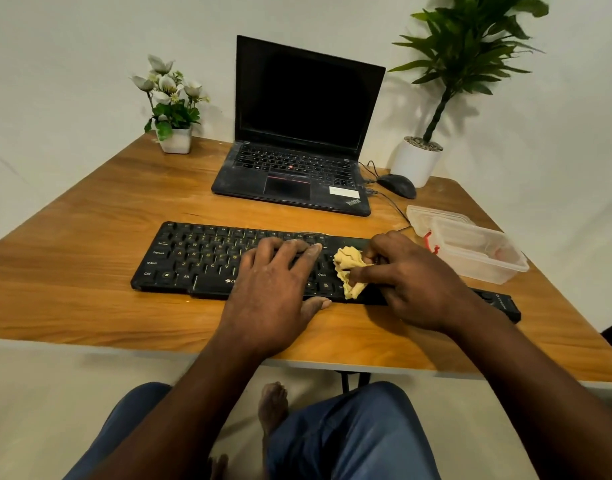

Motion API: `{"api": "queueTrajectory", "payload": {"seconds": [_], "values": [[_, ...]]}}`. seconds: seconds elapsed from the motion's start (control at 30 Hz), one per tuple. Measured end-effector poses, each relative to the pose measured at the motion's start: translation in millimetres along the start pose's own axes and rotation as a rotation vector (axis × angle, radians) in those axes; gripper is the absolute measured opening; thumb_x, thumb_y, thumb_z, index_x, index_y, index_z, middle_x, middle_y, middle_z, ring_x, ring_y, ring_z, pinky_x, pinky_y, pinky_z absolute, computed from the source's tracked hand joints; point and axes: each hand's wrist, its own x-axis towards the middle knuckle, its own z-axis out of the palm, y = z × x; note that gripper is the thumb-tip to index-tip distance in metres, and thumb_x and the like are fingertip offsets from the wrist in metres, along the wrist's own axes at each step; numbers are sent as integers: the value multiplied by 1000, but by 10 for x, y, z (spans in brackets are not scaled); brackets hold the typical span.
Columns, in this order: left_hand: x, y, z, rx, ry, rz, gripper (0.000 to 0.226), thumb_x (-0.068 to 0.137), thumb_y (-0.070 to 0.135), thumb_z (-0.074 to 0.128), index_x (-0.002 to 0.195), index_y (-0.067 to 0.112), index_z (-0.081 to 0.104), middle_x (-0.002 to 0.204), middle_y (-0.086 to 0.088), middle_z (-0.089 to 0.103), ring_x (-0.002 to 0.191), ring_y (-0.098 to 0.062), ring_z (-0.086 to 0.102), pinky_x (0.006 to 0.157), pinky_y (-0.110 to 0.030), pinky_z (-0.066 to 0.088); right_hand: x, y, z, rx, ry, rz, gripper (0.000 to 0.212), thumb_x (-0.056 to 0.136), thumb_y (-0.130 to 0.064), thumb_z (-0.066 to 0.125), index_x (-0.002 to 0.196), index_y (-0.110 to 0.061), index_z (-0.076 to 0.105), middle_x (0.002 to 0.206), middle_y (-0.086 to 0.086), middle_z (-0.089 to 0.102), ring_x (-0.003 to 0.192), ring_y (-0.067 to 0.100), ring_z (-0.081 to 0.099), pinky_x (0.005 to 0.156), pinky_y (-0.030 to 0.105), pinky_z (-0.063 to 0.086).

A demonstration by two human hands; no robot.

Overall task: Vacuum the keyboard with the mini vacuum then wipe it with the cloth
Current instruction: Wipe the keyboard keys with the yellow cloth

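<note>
Yellow and crumpled, the cloth (347, 268) sits a little right of the middle of the frame, pressed onto the right part of the black keyboard (207, 258). Our right grip (415, 282) holds it: thumb and fingers are curled round the wad and pinch it, so this grip is closed on the cloth alone.

The keyboard lies with its long axis from left to right across the wooden counter (89, 306), its front edge toward us. This is the relation that matters for the coming move: nearly all the uncovered keys lie to the left of the cloth, along that axis. We judge that the wiping step is in hand.

Between the cloth and those left keys rests our left grip (273, 289), with fingers straight and spread flat on the middle keys and the thumb at the front edge. It holds nothing and seems to steady the board. A stroke toward the left would meet it soon, so it probably has to shift.

Beyond the right wrist, a black bar (498, 303) shows; we cannot tell if it is the mini vacuum. A clear plastic box (477, 251) stands at the right. A laptop (308, 126) and a mouse (396, 185) are higher in the frame.
</note>
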Motion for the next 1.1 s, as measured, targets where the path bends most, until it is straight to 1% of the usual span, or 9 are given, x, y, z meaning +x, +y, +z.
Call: {"api": "queueTrajectory", "payload": {"seconds": [0.07, 0.2, 0.3, 0.4, 0.53, 0.6, 0.7, 0.97, 1.1], "values": [[2, -4, 1, -1, 0, 1, 84, 93, 71, 51, 161, 35, 18, 161, 11, 28, 145, -18, 17, 120, -42, 21, -19, 11, 0, -54, 4, -89, 35, 93, -31, 51, 118, -32, 75, 116, 5, 60, 103, 26, 56, 68, 36, 47], [7, -8, 14, 0, -2, -1, 84, 93, 71, 52, 161, 34, 18, 160, 11, 28, 145, -18, 17, 120, -42, 22, -60, -13, 27, -122, -44, -214, 30, 84, -25, 75, 112, -37, 77, 121, 5, 61, 107, 24, 56, 68, 31, 46], [-1, -18, 17, -8, 0, 0, 84, 93, 69, 53, 161, 34, 19, 160, 10, 29, 144, -18, 18, 120, -43, 23, -198, -15, 44, -23, 1, -163, 29, 87, -24, 60, 105, -38, 78, 122, 1, 57, 110, 21, 54, 70, 34, 52], [-4, -10, 8, 4, 9, 12, 83, 93, 70, 51, 161, 32, 24, 158, 9, 32, 143, -19, 21, 118, -43, 27, -358, 31, 8, 364, 255, 69, 32, 88, -15, 55, 99, -33, 80, 116, -5, 55, 111, 16, 53, 80, 30, 49], [-18, 37, 20, 49, 15, 63, 80, 90, 69, 53, 157, 28, 36, 151, 6, 44, 137, -21, 31, 113, -45, 35, -307, 146, -66, 689, 525, 629, 40, 93, 0, 63, 90, -37, 77, 110, -8, 64, 108, 8, 57, 96, 39, 50], [-25, 95, 31, 77, 39, 97, 78, 89, 69, 54, 153, 26, 43, 145, 4, 51, 133, -22, 37, 109, -46, 40, -261, 179, -104, 668, 480, 711, 40, 95, -1, 63, 94, -38, 77, 116, -10, 65, 113, 9, 56, 100, 38, 47], [2, 198, 61, 77, 38, 113, 75, 92, 68, 53, 154, 27, 41, 146, 5, 50, 135, -22, 36, 112, -45, 36, -156, 102, -84, 602, 335, 580, 38, 94, -5, 67, 102, -41, 77, 112, -14, 63, 107, 1, 55, 85, 22, 42], [83, 372, 107, 64, 20, 132, 57, 95, 65, 52, 143, 34, 52, 142, 7, 48, 134, -21, 33, 112, -46, 31, 58, -54, 21, 196, 59, 339, 35, 92, -12, 62, 111, -39, 75, 104, -13, 52, 110, 17, 47, 87, 41, 47], [91, 362, 118, 62, 16, 120, 53, 95, 65, 52, 137, 35, 58, 143, 8, 49, 137, -22, 33, 114, -47, 29, 52, 13, -96, 17, -17, 461, 37, 94, -18, 61, 121, -41, 72, 117, -5, 57, 118, 20, 47, 87, 40, 50]]}}
